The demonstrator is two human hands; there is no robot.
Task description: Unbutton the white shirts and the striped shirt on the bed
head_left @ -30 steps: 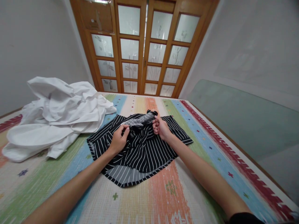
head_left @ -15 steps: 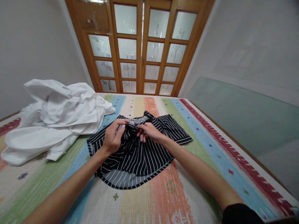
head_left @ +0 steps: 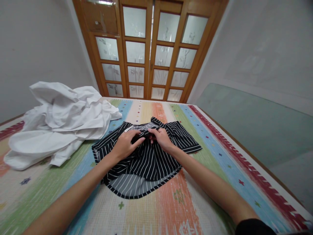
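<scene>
A black shirt with white stripes [head_left: 151, 164] lies spread before me, its collar end away from me and its curved hem towards me. The grey inner side shows at the neck and along the hem. My left hand [head_left: 127, 143] pinches the cloth at the front of the neck opening, thumb and fingers closed on it. Close by on the right, my right hand [head_left: 161, 137] grips the same edge between thumb and fingers. Part of the collar and front is hidden under my fingers. A small white label shows inside the neck.
A crumpled heap of white cloth [head_left: 66, 114] lies to the left. Beneath everything is a multicoloured striped cover [head_left: 144, 217]. A pale green panel [head_left: 254, 120] stands along the right side. Wooden doors with glass panes [head_left: 151, 52] are at the back.
My left hand has moved slightly right and down along the neck edge, uncovering the white label. My right hand has shifted a little to the right. The view has tilted slightly.
</scene>
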